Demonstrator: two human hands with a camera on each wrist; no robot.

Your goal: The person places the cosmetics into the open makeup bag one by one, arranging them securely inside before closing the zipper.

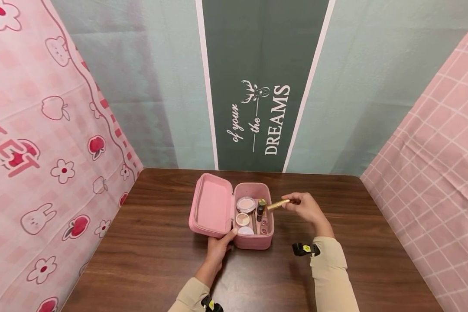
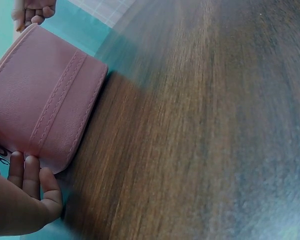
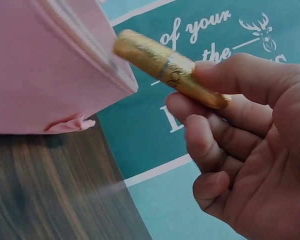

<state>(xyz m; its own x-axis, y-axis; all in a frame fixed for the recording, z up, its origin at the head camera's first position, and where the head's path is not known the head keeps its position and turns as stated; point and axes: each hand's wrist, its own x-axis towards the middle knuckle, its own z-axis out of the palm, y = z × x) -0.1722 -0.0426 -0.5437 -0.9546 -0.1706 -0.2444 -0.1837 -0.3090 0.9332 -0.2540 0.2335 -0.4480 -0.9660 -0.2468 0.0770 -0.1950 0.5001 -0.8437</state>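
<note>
A pink makeup case (image 1: pixel 251 242) lies unzipped on the table, its lid (image 1: pixel 214 203) folded out to the left. At the case's front corner by the hinge, my left hand (image 1: pixel 217 251) holds the rim, its other fingers bent against the pink side (image 2: pixel 45 100) in the left wrist view. My right hand (image 1: pixel 306 209) pinches a gold lipstick tube (image 3: pixel 170 70) between thumb and fingers, just right of the case, its far end over the rim. Inside lie a round compact (image 1: pixel 245 204), a smaller palette (image 1: pixel 242 219), a white round piece (image 1: pixel 245 231) and a dark small bottle (image 1: pixel 260 211).
The brown wooden table (image 1: pixel 140 260) extends around the case. Behind it hangs a green cloth (image 1: pixel 269 52) with white lettering. Pink patterned cloths (image 1: pixel 43 173) close off the left and right sides. A strap with a small camera (image 1: pixel 306 249) sits on the right wrist.
</note>
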